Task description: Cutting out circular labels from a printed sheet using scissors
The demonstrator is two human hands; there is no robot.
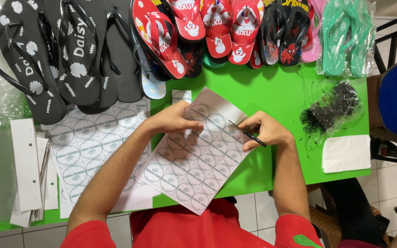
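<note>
Head view: a sheet of round stickers (pixel 194 158) lies tilted on the green surface (pixel 276 92), its long axis running from lower left to upper right. The left hand (pixel 173 120) presses down on its upper part, fingers together and flat. The right hand (pixel 267 131), at the sheet's upper right corner, pinches a thin black tool (pixel 249 134) pointing up-left. A second sticker sheet (pixel 88 147) lies left, beneath black flip-flops (pixel 70 50); a bag of black ties (pixel 331 110) sits right.
</note>
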